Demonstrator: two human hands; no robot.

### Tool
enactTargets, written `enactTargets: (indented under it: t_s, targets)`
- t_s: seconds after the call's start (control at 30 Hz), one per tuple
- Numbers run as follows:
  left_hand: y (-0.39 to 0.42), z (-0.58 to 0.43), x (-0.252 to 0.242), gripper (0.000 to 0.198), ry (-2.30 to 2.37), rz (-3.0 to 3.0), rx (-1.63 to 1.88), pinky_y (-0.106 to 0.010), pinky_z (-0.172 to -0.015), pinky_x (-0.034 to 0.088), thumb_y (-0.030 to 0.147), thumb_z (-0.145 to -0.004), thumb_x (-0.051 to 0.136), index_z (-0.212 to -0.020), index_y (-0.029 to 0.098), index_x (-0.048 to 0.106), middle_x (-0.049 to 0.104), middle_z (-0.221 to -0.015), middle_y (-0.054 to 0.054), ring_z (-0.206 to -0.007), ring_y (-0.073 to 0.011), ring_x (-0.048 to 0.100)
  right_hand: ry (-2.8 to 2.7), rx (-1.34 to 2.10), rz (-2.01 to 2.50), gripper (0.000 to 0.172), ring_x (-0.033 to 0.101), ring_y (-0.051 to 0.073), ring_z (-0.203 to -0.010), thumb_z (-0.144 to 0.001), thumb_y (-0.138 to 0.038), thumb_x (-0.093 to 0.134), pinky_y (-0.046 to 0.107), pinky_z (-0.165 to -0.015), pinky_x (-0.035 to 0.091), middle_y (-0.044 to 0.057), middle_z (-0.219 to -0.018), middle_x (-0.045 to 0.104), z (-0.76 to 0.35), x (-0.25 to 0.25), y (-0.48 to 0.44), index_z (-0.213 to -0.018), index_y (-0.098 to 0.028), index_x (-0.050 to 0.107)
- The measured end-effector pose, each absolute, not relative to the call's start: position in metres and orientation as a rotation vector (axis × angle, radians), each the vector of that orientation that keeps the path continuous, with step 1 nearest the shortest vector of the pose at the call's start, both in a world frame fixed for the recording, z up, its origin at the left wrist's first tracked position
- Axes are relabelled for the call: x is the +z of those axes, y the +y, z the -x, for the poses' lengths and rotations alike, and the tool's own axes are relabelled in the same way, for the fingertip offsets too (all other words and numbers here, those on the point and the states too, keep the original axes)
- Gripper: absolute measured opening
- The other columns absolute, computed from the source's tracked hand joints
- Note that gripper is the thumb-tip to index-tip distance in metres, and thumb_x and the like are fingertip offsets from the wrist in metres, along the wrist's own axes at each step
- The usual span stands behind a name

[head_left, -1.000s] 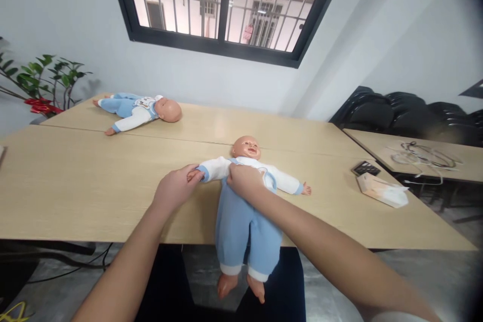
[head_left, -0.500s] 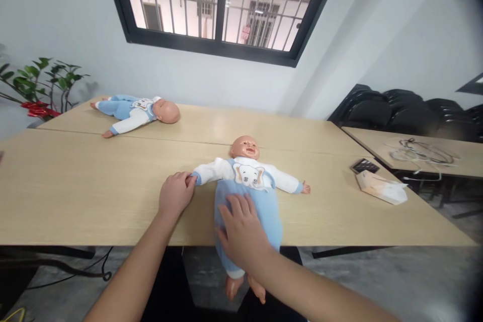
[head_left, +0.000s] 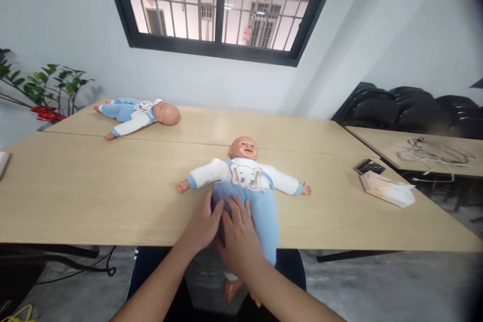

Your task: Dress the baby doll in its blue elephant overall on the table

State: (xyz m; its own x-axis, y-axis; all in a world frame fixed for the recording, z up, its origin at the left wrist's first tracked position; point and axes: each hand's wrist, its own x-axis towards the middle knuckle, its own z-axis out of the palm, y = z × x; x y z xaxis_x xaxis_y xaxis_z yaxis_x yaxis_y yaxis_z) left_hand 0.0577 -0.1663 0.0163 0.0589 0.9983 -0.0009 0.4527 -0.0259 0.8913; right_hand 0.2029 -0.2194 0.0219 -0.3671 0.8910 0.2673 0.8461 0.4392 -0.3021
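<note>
A baby doll (head_left: 264,216) lies on its back at the table's near edge, arms spread. It wears a white-sleeved top with an elephant face and light blue trousers; its feet hang past the edge. My left hand (head_left: 204,221) is at the doll's waist on the left, thumb over the blue cloth and the other fingers partly hidden along its side. Beside it, my right hand (head_left: 239,236) rests across the doll's belly with its fingers stretched out on the trousers. The two hands nearly touch.
A second, similarly dressed doll (head_left: 128,111) lies at the table's back left, near a potted plant (head_left: 49,85). On the right are a tissue box (head_left: 385,188) and a dark case (head_left: 369,166). Coiled cables (head_left: 433,151) lie on another table, before stacked black chairs (head_left: 411,110).
My left hand has let go of the doll's sleeve cuff and moved right and down to its waist, uncovering the doll's hand. My right hand stays on the belly.
</note>
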Motion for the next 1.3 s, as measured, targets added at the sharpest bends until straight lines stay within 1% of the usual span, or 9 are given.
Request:
enactTargets:
  t_s: [0.17, 0.3, 0.57, 0.77, 0.93, 1.03, 1.17, 1.23, 1.3]
  targets:
    - [-0.137, -0.092, 0.019, 0.048, 1.169, -1.190, 0.954, -0.037, -0.106, 0.052, 0.043, -0.099, 0.054, -0.139, 0.018, 0.052, 0.068, -0.136, -0.013, -0.124, -0.0246, 0.066, -2.335, 0.284, 1.361, 0.066, 0.025, 0.036, -0.154, -0.079, -0.017, 0.063, 0.060, -0.130, 0.019, 0.022, -0.153, 0.044, -0.210, 0.032, -0.210, -0.144, -0.007, 0.054]
    - [-0.102, -0.102, 0.010, 0.057, 1.373, -1.182, 1.013, -0.037, -0.108, 0.050, 0.037, -0.096, 0.057, -0.147, 0.016, 0.045, 0.060, -0.148, -0.015, -0.132, -0.0252, 0.061, -2.383, 0.337, 1.293, 0.046, 0.026, 0.035, -0.152, -0.076, -0.018, 0.063, 0.055, -0.129, 0.024, 0.020, -0.146, 0.048, -0.225, 0.041, -0.194, -0.122, -0.009, 0.066]
    - [-0.071, -0.107, -0.008, 0.047, 1.317, -1.268, 1.280, -0.037, -0.117, 0.042, 0.026, -0.091, 0.064, -0.137, 0.016, 0.058, 0.062, -0.145, -0.014, -0.137, -0.0251, 0.056, -2.436, 0.348, 1.133, 0.039, 0.045, 0.032, -0.137, -0.075, -0.012, 0.060, 0.052, -0.120, 0.039, 0.016, -0.135, 0.056, -0.251, 0.044, -0.152, -0.113, -0.015, 0.069]
    - [-0.049, -0.102, -0.024, 0.027, 1.423, -1.279, 1.218, -0.038, -0.090, 0.057, 0.024, -0.095, 0.054, -0.117, 0.014, 0.066, 0.075, -0.110, -0.013, -0.100, -0.0237, 0.072, -2.475, 0.341, 1.159, 0.047, 0.038, 0.034, -0.146, -0.075, -0.011, 0.060, 0.053, -0.121, 0.037, 0.018, -0.138, 0.057, -0.261, 0.043, -0.122, -0.120, -0.014, 0.068]
    - [-0.023, -0.109, -0.022, 0.014, 1.438, -1.422, 1.248, -0.033, -0.086, 0.057, 0.017, -0.090, 0.061, -0.103, 0.016, 0.066, 0.074, -0.102, -0.009, -0.089, -0.0183, 0.070, -2.495, 0.343, 1.116, 0.036, 0.046, 0.033, -0.140, -0.080, -0.017, 0.062, 0.057, -0.125, 0.028, 0.018, -0.136, 0.059, -0.258, 0.045, -0.123, -0.116, -0.016, 0.069]
    - [-0.012, -0.107, -0.006, 0.012, 1.474, -1.519, 1.282, -0.038, -0.094, 0.055, 0.018, -0.087, 0.064, -0.099, 0.018, 0.065, 0.071, -0.105, -0.010, -0.094, -0.0209, 0.068, -2.518, 0.347, 1.123, 0.030, 0.048, 0.033, -0.138, -0.087, -0.022, 0.061, 0.058, -0.125, 0.026, 0.018, -0.134, 0.061, -0.255, 0.050, -0.128, -0.115, -0.015, 0.069]
    - [0.007, -0.085, 0.024, 0.024, 1.721, -1.894, 1.202, -0.044, -0.114, 0.042, 0.018, -0.092, 0.053, -0.114, 0.019, 0.064, 0.067, -0.125, -0.013, -0.126, -0.0283, 0.058, -2.489, 0.361, 1.236, 0.025, 0.063, 0.026, -0.109, -0.100, -0.030, 0.050, 0.044, -0.102, 0.048, 0.011, -0.112, 0.071, -0.252, 0.076, -0.102, -0.112, -0.018, 0.068]
    - [0.022, -0.073, 0.034, 0.037, 1.810, -2.070, 0.832, -0.045, -0.113, 0.042, 0.022, -0.090, 0.058, -0.127, 0.017, 0.061, 0.065, -0.133, -0.017, -0.131, -0.0323, 0.056, -2.402, 0.251, 1.417, 0.033, 0.065, 0.024, -0.096, -0.104, -0.030, 0.038, 0.037, -0.089, 0.050, 0.009, -0.100, 0.074, -0.250, 0.093, -0.066, -0.103, -0.019, 0.069]
    - [0.035, -0.065, 0.037, 0.056, 1.751, -2.115, 0.526, -0.042, -0.106, 0.047, 0.033, -0.084, 0.070, -0.136, 0.015, 0.057, 0.065, -0.137, -0.019, -0.128, -0.0341, 0.060, -2.334, 0.083, 1.622, 0.042, 0.067, 0.025, -0.097, -0.106, -0.034, 0.032, 0.037, -0.088, 0.049, 0.013, -0.105, 0.075, -0.246, 0.109, -0.018, -0.104, -0.017, 0.071]
